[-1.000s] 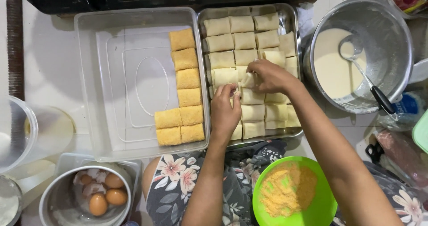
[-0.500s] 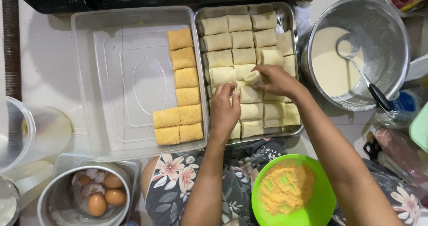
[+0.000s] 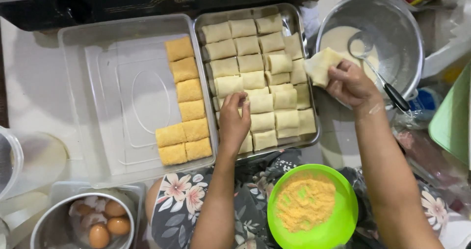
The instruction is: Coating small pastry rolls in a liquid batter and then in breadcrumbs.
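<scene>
Right hand (image 3: 349, 83): fingers pinch a pale roll (image 3: 321, 66) near the batter bowl (image 3: 412, 42).
Left hand (image 3: 234, 119): fingers loosely bent on rolls in the metal tray (image 3: 294, 18).
Risk: the soft roll may unfold or drip if gripped loosely.

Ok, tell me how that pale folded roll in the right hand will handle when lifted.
The roll probably feels soft and slightly floppy: it sags past the right hand. Likely light, since fingers pinch it by one edge. Its folded wrapper might loosen if squeezed.
</scene>
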